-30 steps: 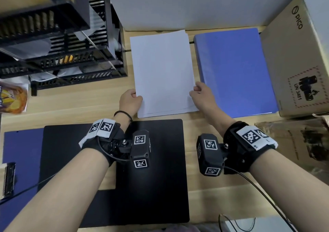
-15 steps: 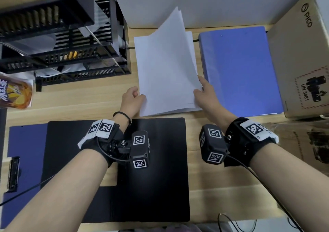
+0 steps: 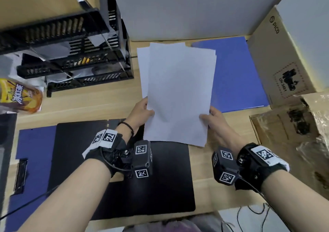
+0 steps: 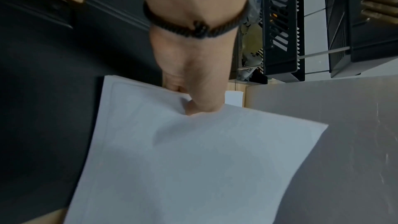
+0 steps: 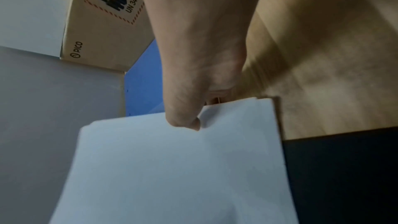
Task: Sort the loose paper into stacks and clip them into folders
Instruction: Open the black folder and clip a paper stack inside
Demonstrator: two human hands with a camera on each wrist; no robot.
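Note:
A stack of white paper [image 3: 178, 93] is lifted off the wooden desk, its sheets slightly fanned at the top. My left hand [image 3: 142, 112] pinches its left edge with the thumb on top; the left wrist view shows that thumb on the paper [image 4: 193, 159]. My right hand [image 3: 211, 119] pinches the right edge, its thumb on the paper [image 5: 172, 168]. A blue folder [image 3: 236, 78] lies closed to the right of the stack. A black folder [image 3: 151, 187] lies open under my wrists. Another blue folder with a metal clip [image 3: 32, 151] lies at the left.
A black tiered paper tray [image 3: 74, 57] stands at the back left, a snack bag [image 3: 19, 96] beside it. A PICO cardboard box [image 3: 288, 57] and a plastic-wrapped box [image 3: 293, 126] stand at the right. A white board [image 3: 187, 9] closes the back.
The paper stack lay flat on the desk a second ago. Both hands have lifted it and drawn it nearer, its bottom edge now over the black folder.

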